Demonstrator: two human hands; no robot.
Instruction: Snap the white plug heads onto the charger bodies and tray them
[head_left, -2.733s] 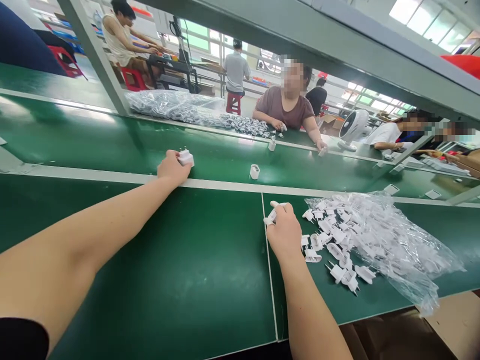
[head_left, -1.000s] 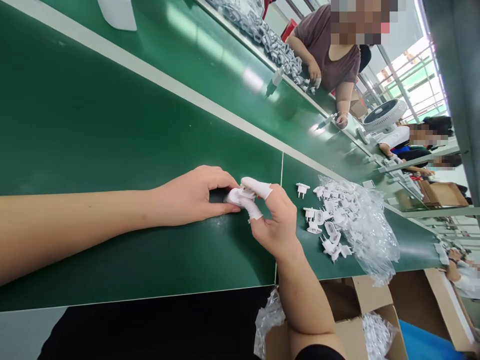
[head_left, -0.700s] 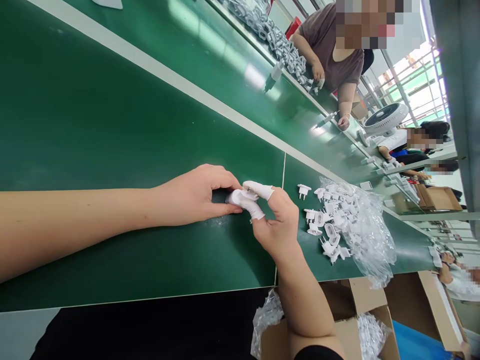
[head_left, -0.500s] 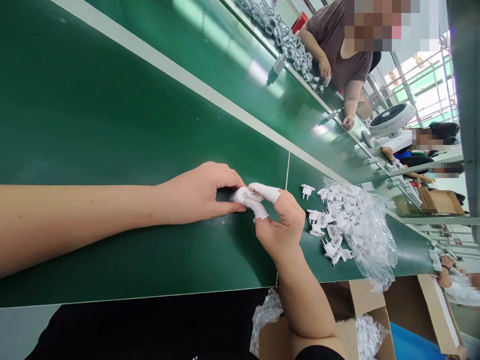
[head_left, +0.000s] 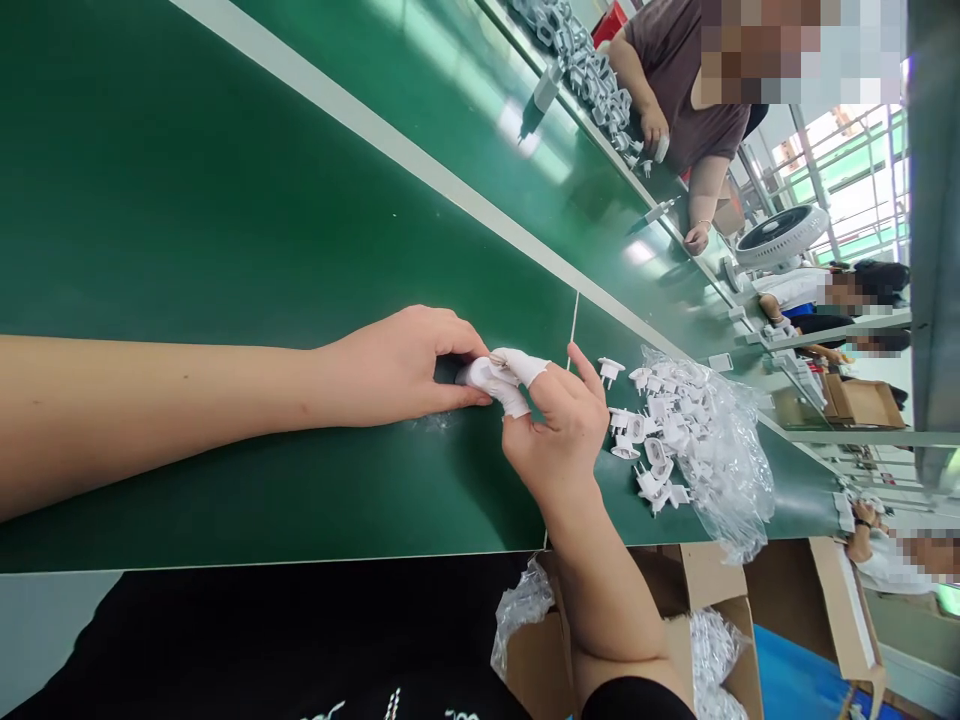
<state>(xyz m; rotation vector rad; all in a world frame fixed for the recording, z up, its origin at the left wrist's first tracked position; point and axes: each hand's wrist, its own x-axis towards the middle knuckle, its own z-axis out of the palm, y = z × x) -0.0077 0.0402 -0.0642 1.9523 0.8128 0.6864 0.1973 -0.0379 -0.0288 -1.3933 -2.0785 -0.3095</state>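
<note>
Over the green tabletop (head_left: 337, 250), both hands meet on a small white plastic charger piece (head_left: 480, 374), partly covered by fingers. My left hand (head_left: 416, 365) grips its left side between thumb and fingers. From the right, my right hand (head_left: 559, 420) pinches the same piece with its thumb and a forefinger, both wrapped in white covers. Another finger of that hand points away, raised. Several white plug heads with two pins (head_left: 656, 430) lie loose just beyond my right hand, some spilling from a clear plastic bag (head_left: 739, 480).
Below the table edge stand open cardboard boxes (head_left: 709, 575) with clear bags. Across the belt, a co-worker (head_left: 675, 110) sits behind a heap of grey-white plastic parts (head_left: 581, 70). A white fan (head_left: 780, 237) and more people are farther along the line.
The view has shifted slightly. Both hands keep hold of the white piece, and one right finger now stands out from the rest. The co-worker opposite has lifted a white part slightly.
</note>
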